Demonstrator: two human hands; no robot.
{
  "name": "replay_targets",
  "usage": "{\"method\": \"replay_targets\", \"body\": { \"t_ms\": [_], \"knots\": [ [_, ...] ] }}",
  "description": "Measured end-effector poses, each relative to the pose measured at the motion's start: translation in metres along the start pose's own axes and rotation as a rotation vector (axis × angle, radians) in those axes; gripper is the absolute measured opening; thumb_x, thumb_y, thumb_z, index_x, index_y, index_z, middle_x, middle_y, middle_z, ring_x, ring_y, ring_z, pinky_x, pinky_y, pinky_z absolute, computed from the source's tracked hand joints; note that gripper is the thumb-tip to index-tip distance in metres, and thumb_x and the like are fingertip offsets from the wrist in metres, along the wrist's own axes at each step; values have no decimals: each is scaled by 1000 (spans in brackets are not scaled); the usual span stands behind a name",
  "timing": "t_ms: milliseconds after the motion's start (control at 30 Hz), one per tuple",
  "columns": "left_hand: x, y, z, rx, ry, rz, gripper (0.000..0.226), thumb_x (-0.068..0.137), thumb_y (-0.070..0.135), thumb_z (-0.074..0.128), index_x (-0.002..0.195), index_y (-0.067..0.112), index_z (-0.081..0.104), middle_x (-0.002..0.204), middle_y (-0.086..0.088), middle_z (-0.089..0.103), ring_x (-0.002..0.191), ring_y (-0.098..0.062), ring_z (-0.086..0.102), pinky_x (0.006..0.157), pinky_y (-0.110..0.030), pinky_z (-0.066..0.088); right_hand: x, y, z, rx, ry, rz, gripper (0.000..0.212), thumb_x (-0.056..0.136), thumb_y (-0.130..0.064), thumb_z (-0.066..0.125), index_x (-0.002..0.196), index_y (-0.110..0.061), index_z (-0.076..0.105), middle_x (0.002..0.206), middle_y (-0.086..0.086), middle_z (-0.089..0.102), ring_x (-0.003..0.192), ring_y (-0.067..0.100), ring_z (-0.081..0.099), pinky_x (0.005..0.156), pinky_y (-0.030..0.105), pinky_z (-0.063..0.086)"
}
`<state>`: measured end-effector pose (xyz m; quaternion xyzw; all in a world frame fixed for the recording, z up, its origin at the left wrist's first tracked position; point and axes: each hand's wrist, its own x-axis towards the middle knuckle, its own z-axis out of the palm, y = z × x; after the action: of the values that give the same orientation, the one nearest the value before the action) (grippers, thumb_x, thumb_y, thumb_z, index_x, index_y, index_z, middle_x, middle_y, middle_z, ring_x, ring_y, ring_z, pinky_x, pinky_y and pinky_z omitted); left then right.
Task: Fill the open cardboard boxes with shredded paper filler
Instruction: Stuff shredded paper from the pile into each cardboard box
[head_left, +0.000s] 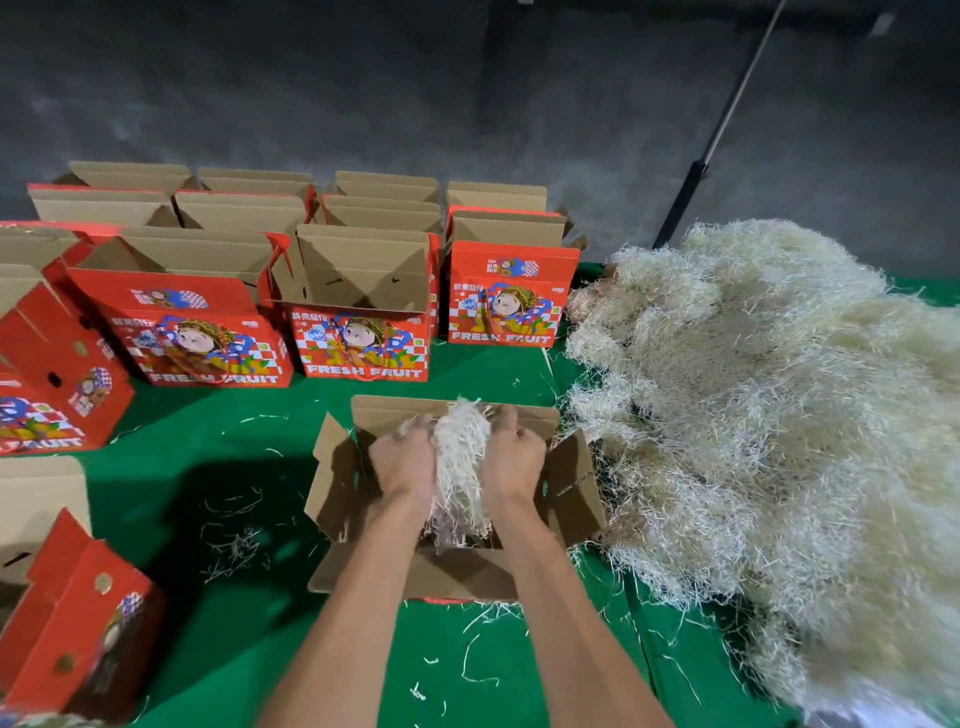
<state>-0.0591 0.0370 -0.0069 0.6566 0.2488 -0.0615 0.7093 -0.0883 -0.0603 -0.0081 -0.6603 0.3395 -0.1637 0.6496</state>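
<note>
Matte brown cardboard box (457, 569), glossy red print on the gift boxes (361, 353), wispy cream shredded paper (769, 441), green cloth table cover (218, 441).

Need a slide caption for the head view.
Both hands, left hand and right hand, press shredded paper into an open box beside the filler pile.
</note>
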Motion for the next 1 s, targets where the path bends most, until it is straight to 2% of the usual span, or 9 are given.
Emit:
{"method": "replay_targets", "body": {
  "t_ms": [67, 167, 300, 500, 667, 800, 867, 933, 1000],
  "knots": [
    [-5, -3, 3, 29, -26, 7, 26, 92, 3, 52, 69, 15, 50, 53, 8, 40, 45, -7, 33, 44, -22, 28, 1, -3, 0, 25, -24, 15, 48, 104, -40, 47, 64, -13, 52, 39, -9, 40, 33, 5, 28, 38, 23, 27],
    [10, 3, -11, -63, 59, -52, 27, 87, 3, 48, 69, 20, 37, 58, 4, 33, 48, -9, 29, 50, -28, 25, 15, -4, -19, 67, 8, 36, 44, 103, -40, 47, 78, -9, 64, 46, -5, 48, 34, 5, 32, 38, 22, 26],
    [-5, -7, -3, -55, -47, -31, 12, 93, 5, 52, 82, 9, 57, 56, 5, 45, 38, -5, 36, 35, -23, 28, 6, 2, -9, 55, -23, -77, 49, 104, -41, 47, 64, -13, 53, 41, -7, 42, 33, 6, 30, 34, 18, 27],
    [27, 18, -48, -43, 110, 33, 28, 95, 10, 48, 71, 23, 44, 68, 3, 45, 56, -12, 41, 51, -26, 36, 27, -2, -43, 98, 43, -7, 48, 100, -44, 53, 61, -18, 53, 40, -6, 37, 34, 8, 26, 35, 22, 22],
    [17, 2, -35, 64, 63, 13, 21, 99, 30, 54, 83, 17, 50, 79, -4, 54, 66, -16, 47, 60, -28, 38, 19, -2, -32, 86, -13, -54, 57, 94, -61, 53, 57, -18, 42, 39, -6, 34, 35, 11, 23, 35, 23, 21],
    [35, 12, -61, -64, 145, 38, 21, 99, 27, 56, 82, 18, 52, 70, 2, 48, 57, -10, 39, 55, -23, 33, 29, -5, -63, 62, 83, -21, 64, 89, -72, 46, 59, -16, 43, 39, -3, 31, 34, 13, 21, 36, 24, 17],
    [32, 13, -60, -8, 138, 77, 26, 98, 37, 58, 83, 16, 54, 68, 2, 49, 56, -11, 41, 54, -23, 34, 27, -8, -64, 66, 55, -50, 61, 88, -72, 45, 59, -18, 45, 38, -4, 30, 33, 12, 20, 35, 24, 16],
    [22, 12, -51, 146, 6, 68, 43, 94, 58, 53, 96, 15, 57, 83, -2, 59, 72, -18, 54, 64, -30, 41, 18, -11, -51, 66, -22, -120, 59, 90, -69, 46, 56, -21, 43, 38, -7, 28, 33, 11, 19, 34, 23, 16],
    [13, 10, -47, 408, -145, 21, 72, 90, 72, 44, 132, 14, 50, 124, -10, 60, 111, -27, 58, 91, -41, 47, 11, -13, -41, 45, -67, -172, 61, 95, -65, 44, 52, -21, 36, 39, -9, 27, 34, 10, 19, 35, 21, 16]
  ]
}}
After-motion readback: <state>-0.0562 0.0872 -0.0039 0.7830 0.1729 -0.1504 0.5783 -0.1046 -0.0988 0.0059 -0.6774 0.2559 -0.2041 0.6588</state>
